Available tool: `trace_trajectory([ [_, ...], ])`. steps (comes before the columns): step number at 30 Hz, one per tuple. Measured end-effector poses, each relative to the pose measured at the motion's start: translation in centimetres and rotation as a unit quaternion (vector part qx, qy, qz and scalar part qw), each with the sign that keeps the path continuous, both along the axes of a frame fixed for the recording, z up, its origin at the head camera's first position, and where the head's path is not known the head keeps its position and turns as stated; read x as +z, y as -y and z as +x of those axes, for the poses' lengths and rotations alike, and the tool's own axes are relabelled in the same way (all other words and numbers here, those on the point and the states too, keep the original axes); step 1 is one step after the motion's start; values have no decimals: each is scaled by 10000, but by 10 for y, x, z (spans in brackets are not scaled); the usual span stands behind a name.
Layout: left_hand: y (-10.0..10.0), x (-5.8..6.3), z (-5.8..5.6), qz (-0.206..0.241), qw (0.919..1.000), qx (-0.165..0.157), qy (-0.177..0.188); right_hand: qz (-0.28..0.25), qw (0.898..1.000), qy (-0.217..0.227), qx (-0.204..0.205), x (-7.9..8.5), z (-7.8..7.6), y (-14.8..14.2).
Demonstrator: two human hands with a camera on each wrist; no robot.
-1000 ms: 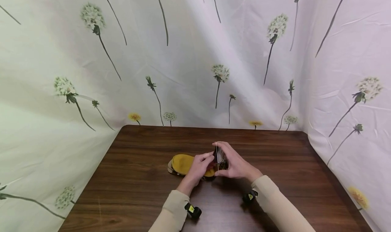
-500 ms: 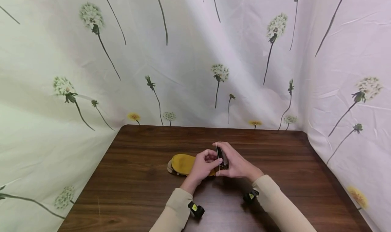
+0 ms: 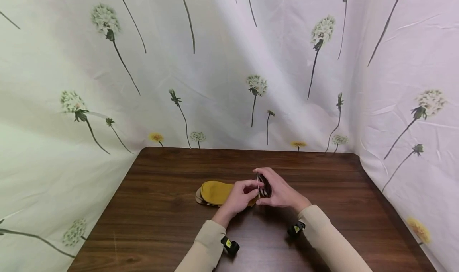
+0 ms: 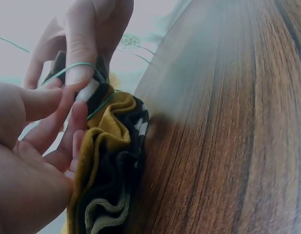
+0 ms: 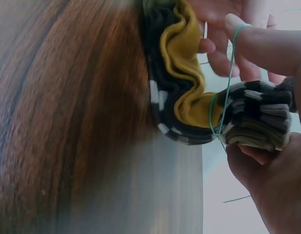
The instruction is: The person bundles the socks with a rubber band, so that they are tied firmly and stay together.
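A bundle of stacked socks (image 3: 215,192), yellow, black and checkered, lies across the middle of the table; its folds (image 5: 184,97) show in the right wrist view. A thin green rubber band (image 5: 230,73) loops round the bundle near its cuff end. My right hand (image 3: 281,190) stretches this band between finger and thumb, with the cuffs standing inside its grasp. My left hand (image 3: 240,196) reaches in from the left, thumb and fingers bent loosely beside the band and the yellow sock. In the left wrist view the right thumb partly covers the cuffs.
The dark wooden table (image 3: 161,216) stretches out around the bundle. White cloth with printed dandelions (image 3: 229,85) hangs behind it and on both sides. Black camera straps (image 3: 229,246) sit on both sleeves.
My left hand has moved right, toward the band, its fingers changing position at the cuffs. The right hand has shifted slightly right, still stretching the band. The sock bundle stays in place.
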State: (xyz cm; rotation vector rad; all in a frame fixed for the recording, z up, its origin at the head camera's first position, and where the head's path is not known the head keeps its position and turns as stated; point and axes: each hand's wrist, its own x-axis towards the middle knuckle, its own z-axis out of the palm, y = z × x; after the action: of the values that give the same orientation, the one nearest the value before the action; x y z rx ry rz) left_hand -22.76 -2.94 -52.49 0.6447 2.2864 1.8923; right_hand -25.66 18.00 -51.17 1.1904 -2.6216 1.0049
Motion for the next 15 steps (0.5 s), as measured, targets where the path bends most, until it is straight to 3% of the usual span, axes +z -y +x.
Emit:
trace_trajectory([
  [7, -1, 0, 0, -110, 9999, 66, 51, 47, 9998, -46, -188, -3, -2, -2],
  [15, 3, -1, -1, -219, 9993, 80, 282, -133, 9992, 197, -334, -10, -7, -7],
])
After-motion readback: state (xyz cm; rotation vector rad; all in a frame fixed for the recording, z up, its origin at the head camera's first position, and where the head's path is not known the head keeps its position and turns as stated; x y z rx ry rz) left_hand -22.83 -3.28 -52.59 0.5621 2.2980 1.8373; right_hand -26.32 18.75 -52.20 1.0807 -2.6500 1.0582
